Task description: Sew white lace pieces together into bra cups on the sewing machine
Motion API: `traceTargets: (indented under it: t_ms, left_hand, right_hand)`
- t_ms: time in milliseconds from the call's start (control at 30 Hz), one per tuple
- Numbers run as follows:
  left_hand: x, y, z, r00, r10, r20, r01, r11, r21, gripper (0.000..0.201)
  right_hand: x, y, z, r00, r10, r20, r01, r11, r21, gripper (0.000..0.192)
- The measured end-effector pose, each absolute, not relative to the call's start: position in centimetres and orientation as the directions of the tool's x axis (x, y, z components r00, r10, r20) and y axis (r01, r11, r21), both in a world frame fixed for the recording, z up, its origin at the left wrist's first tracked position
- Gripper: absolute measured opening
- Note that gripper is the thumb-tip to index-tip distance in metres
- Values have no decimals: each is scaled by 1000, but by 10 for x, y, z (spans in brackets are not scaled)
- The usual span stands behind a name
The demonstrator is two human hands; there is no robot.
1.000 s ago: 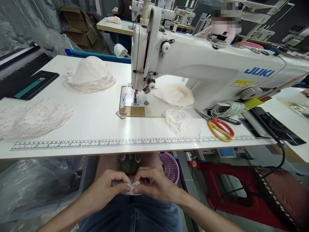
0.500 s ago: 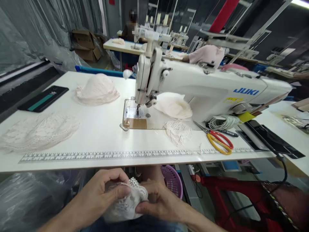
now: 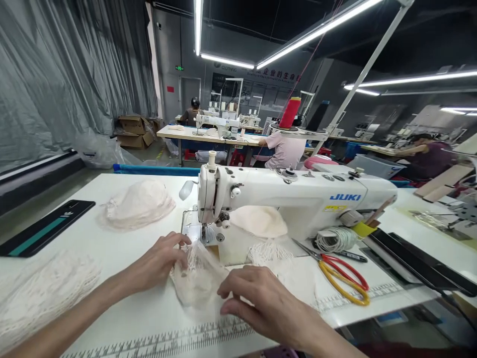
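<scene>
A cream lace cup piece lies on the white table just in front of the needle plate of the white JUKI sewing machine. My left hand pinches its left edge near the presser foot. My right hand presses down on its right lower edge with spread fingers. Another lace piece lies right of it.
A pile of cream cups sits at the back left, lace pieces at the near left, a black phone on the left edge. Red-and-yellow scissors and coiled cord lie right. Other people work at machines behind.
Both hands rose from my lap with the lace piece and laid it on the table before the needle. My view tilted up toward the room.
</scene>
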State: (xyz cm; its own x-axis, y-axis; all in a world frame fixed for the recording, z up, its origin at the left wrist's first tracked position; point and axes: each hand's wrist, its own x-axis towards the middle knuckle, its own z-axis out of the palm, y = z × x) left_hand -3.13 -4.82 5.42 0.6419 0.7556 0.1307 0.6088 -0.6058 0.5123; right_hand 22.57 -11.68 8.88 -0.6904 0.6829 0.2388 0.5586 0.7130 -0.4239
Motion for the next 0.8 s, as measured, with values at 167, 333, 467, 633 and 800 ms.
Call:
traceTargets:
  t_ms: [167,333,467,633,800]
  left_hand:
    - [-24,-38,48,447,880,159,700,-455,550,33]
    - [-3,-32,37,411,910,46,739,-363,568,27]
    - [3,-32,16,442,886,137,701,-437,563,35]
    - [-1,-41,-3,476,844,249,700,-535,473,49]
    - [-9,-50,-6,503,826,256,601,-547,584,58]
  right_hand:
    - [220,-76,72,-567,802,188,666,580,-468,17]
    - [197,-62,60,-594,792,145,726,604,-329,67]
    - [183,-69,40,-634,753,177,692,654,-304,56]
    - [201,-63,31,-495,854,160,735,510,-447,12]
    - [250,-64,42,-322,946,33,816,295,-497,31]
